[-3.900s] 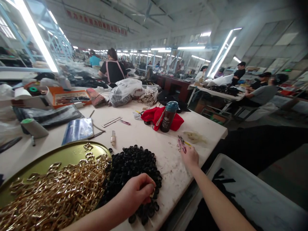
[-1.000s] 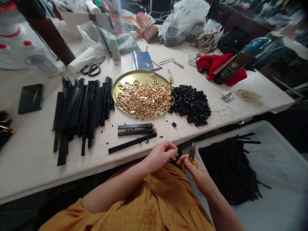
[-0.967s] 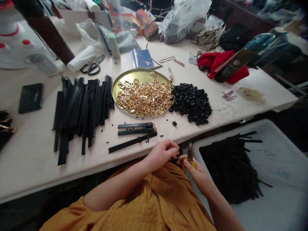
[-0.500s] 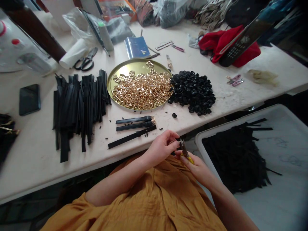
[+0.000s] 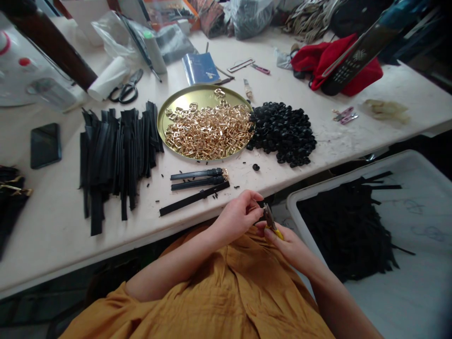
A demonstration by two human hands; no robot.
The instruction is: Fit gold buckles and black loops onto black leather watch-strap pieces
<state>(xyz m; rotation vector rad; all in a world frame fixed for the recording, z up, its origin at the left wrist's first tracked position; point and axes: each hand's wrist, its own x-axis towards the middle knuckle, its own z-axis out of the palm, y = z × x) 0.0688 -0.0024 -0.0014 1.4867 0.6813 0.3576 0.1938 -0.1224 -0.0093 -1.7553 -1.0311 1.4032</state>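
My left hand (image 5: 236,216) is closed in a pinch on a small black piece just below the table edge. My right hand (image 5: 286,240) grips yellow-handled pliers (image 5: 270,220), whose jaws meet the left fingertips. On the table (image 5: 45,226) above my hands lie three black straps (image 5: 197,184), two with gold buckles. A gold tray (image 5: 183,100) holds several gold buckles (image 5: 208,133). Beside it sits a heap of black loops (image 5: 282,134). A stack of black straps (image 5: 116,150) lies to the left.
A white bin (image 5: 416,292) with black straps (image 5: 348,226) stands at my right. Scissors (image 5: 126,88), a phone (image 5: 44,145), a blue booklet (image 5: 200,68), a red cloth (image 5: 339,63) and bags lie further back.
Since four seconds ago my hands left the loop heap and table and came together at my lap. In the last second the pliers closed in on the left fingertips; the view tilted down slightly.
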